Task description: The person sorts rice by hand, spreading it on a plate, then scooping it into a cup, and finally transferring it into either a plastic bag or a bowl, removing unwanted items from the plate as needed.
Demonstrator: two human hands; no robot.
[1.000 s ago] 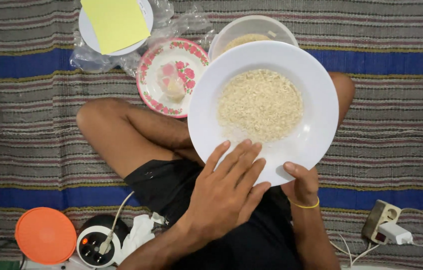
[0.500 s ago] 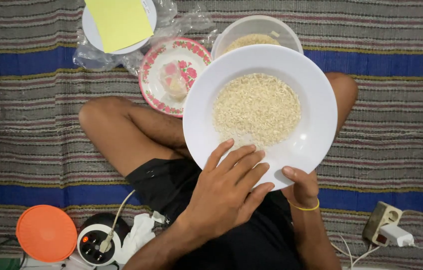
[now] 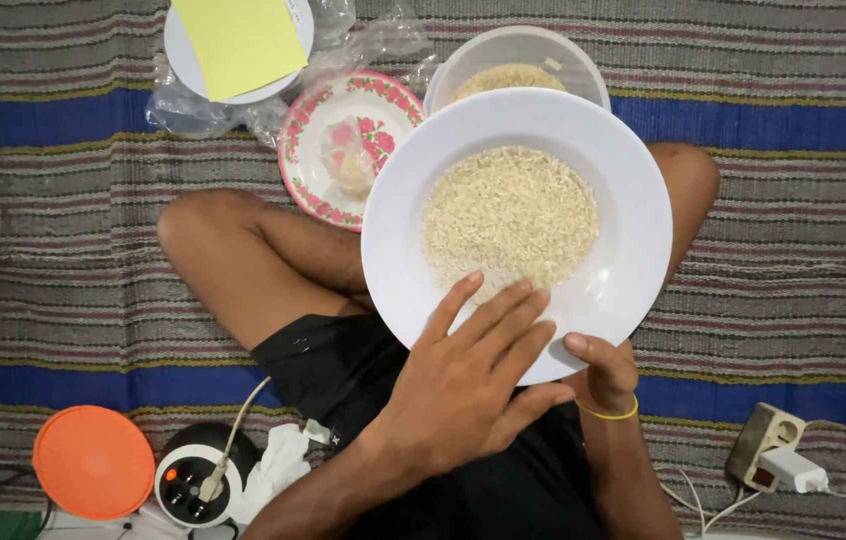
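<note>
Where fingers (image 3: 488, 320) rest: rice (image 3: 509, 218) just beyond.

white plate (image 3: 633, 250) shifted slightly left, left hand (image 3: 463, 390) fingertips nearer rice (image 3: 509, 220)

Floral plate (image 3: 343, 150) and tub (image 3: 523, 60) crowd the mat (image 3: 793, 230) ahead.

The person wears black shorts (image 3: 343, 365) of a smooth, slightly shiny cloth, with a few tiny pale specks near the hem. The legs (image 3: 243, 260) are bare below them, and both forearms are bare too, with no sleeves showing. A thin yellow band (image 3: 611, 412) circles the right wrist. The left hand (image 3: 463, 385) carries no ring or band, and its fingers (image 3: 503, 325) are bare.
</note>
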